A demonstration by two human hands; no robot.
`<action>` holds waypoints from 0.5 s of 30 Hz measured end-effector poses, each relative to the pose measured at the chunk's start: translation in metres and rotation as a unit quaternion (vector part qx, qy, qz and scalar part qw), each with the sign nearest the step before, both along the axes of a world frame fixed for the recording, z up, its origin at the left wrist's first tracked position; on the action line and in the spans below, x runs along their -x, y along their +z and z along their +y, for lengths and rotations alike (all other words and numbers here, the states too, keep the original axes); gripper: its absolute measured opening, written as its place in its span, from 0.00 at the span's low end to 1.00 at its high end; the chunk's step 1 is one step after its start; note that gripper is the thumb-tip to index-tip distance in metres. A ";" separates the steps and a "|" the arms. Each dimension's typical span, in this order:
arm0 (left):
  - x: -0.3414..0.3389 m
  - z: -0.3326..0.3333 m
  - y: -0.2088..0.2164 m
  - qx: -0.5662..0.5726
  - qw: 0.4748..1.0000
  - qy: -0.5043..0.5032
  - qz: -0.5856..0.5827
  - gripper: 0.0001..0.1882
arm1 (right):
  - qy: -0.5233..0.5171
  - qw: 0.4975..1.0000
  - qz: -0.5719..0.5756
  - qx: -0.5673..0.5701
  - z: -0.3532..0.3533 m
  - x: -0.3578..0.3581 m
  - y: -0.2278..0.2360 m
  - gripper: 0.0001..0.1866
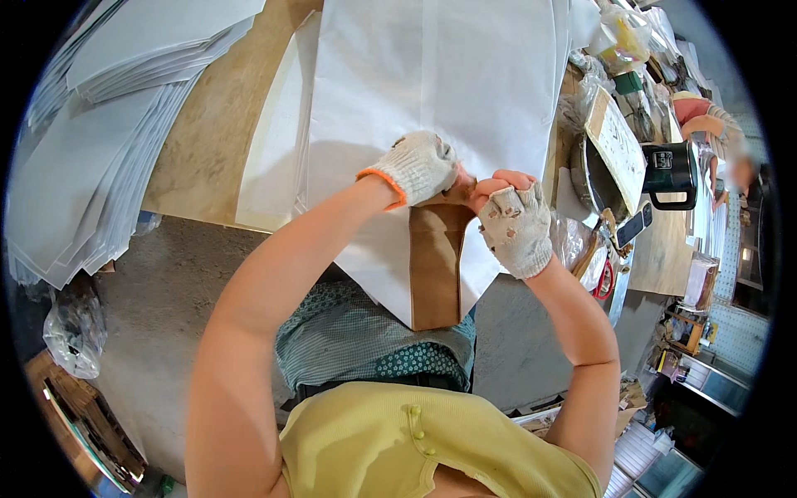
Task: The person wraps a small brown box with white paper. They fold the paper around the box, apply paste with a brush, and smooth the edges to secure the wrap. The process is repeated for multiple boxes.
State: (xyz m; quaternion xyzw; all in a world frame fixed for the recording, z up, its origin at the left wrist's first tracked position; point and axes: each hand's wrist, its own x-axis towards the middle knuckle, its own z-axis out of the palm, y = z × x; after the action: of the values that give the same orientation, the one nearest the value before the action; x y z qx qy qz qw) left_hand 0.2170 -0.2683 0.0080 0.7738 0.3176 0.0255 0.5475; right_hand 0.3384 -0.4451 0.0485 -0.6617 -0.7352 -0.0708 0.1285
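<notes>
Hands: our gloved left hand (421, 168) and right hand (516, 226) meet, fingers bent at the top of the brown strip (436, 266); whether either grips it, we cannot tell.
Brown strip: on our white sheets (432, 75), past the near edge of the surface (195, 149).
Mug (671, 176), phone (634, 224): toward the surface's right edge, beyond our right hand.

gloved left hand (422, 168) and right hand (515, 226) at brown strip (437, 270) on white paper (432, 83)
</notes>
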 end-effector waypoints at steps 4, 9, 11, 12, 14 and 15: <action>-0.003 0.024 0.009 0.013 0.999 0.044 0.014 0.19 | 0.103 0.995 -0.007 -0.002 -0.008 0.015 -0.012 0.12; -0.004 0.020 0.010 -0.090 0.994 -0.026 0.057 0.19 | 0.066 0.994 -0.084 0.031 0.008 0.011 0.007 0.09; -0.012 0.028 -0.002 -0.086 0.993 0.016 0.074 0.18 | 0.101 0.988 -0.016 0.120 -0.005 0.015 -0.010 0.07; -0.016 0.030 -0.015 -0.083 0.992 0.037 0.083 0.17 | 0.188 0.979 -0.038 0.064 -0.010 0.026 -0.010 0.05; -0.025 0.029 -0.070 -0.203 0.973 0.046 0.101 0.15 | 0.208 0.972 -0.030 0.107 -0.004 0.026 -0.023 0.04; -0.029 0.026 -0.077 -0.314 0.946 0.018 0.078 0.13 | 0.206 0.960 -0.042 0.185 0.003 0.025 -0.017 0.07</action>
State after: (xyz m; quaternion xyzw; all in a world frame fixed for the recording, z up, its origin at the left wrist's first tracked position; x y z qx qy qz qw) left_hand 0.2457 -0.2422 -0.0692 0.9000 0.3491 0.0737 0.2504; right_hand 0.3137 -0.4417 0.0319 -0.5050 -0.8604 0.0665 -0.0151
